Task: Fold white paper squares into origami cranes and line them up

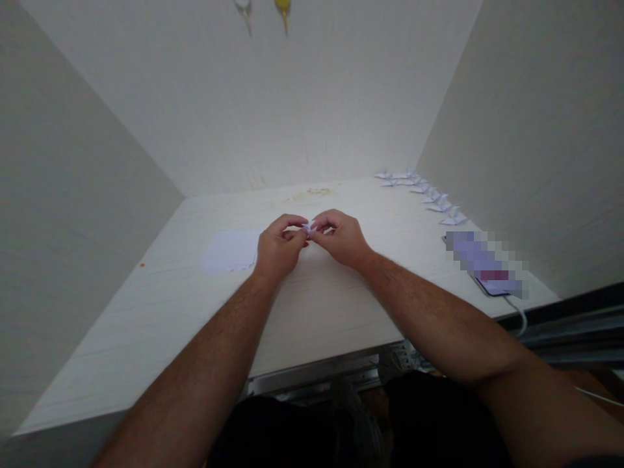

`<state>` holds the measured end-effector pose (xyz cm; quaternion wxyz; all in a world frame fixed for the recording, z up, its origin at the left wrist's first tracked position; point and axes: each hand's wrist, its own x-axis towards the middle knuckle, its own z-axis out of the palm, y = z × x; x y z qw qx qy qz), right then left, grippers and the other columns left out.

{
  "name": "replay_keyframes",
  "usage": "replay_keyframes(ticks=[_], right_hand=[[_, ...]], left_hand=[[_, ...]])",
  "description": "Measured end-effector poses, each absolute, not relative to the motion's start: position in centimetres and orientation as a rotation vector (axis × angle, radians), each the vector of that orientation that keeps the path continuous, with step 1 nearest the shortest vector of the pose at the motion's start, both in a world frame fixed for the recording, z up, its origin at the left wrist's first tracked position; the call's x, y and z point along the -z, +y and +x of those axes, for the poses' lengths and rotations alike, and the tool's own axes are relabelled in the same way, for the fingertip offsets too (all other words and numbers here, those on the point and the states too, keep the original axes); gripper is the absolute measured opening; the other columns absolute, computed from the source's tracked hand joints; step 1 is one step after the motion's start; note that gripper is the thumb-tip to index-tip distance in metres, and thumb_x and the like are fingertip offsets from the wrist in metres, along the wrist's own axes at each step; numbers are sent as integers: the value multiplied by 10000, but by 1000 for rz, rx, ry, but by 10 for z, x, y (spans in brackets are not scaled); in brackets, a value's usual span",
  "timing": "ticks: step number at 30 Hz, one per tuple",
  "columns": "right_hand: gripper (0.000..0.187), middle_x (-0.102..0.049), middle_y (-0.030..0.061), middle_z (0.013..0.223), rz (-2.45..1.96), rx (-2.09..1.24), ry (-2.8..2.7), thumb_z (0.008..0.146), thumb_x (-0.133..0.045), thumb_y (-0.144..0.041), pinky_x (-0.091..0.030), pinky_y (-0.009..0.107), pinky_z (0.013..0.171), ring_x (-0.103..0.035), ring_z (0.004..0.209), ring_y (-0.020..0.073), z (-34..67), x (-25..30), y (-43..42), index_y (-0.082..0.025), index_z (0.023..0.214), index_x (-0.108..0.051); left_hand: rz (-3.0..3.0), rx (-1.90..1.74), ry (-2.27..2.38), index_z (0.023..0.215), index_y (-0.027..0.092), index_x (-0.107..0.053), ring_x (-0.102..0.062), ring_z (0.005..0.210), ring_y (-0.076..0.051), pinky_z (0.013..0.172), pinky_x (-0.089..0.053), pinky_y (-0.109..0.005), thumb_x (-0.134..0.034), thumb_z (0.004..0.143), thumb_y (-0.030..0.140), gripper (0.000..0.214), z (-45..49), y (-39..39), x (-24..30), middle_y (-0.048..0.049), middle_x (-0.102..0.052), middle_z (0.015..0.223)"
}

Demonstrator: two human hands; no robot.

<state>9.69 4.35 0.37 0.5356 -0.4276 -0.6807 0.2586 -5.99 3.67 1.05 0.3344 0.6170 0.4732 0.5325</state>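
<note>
Both my hands meet over the middle of the white table [160,305]. My left hand [279,246] and my right hand [341,237] have their fingers curled and pinched together on a small folded piece of white paper [308,227] held between them, just above the tabletop. Most of the paper is hidden by my fingers. A small stack of white paper sheets [228,251] lies flat on the table just left of my left hand.
Several folded white paper cranes [429,194] line the right wall at the back. A phone [485,265] with a white cable lies at the right edge. A tiny red speck [142,264] sits at the left. Two objects hang on the back wall [266,13].
</note>
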Motion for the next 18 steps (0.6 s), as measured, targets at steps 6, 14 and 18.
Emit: replay_keyframes(ticks=[6,14,18], right_hand=[[127,-656,20,783,-993,-509,-1682,783,-720,-196,-515,289,689,-608,743,138,99,-1,45,-183,702,-624],[52,-673,24,801,-1041,-544,-1672,837,-643,-186,-526,296,688,-628,744,146,100,-3,43,-186,785,-639],[42,-695,25,820,-1038,-611,-1605,857,-619,-207,-536,293,673,-642,739,146,99,-3,43,-191,825,-640]], left_hand=[[1572,-1302,1179,843,179,-691,-704,628,-134,583,-547,-227,-714,737,195,111,-58,34,-15,-6,-704,769],[1376,-1387,1131,754,176,-638,-693,591,-147,617,-582,-280,-738,706,204,114,-54,34,-12,-4,-700,672],[1201,-1446,1034,775,173,-608,-720,648,-166,677,-610,-329,-753,682,213,177,-51,35,-11,-9,-701,721]])
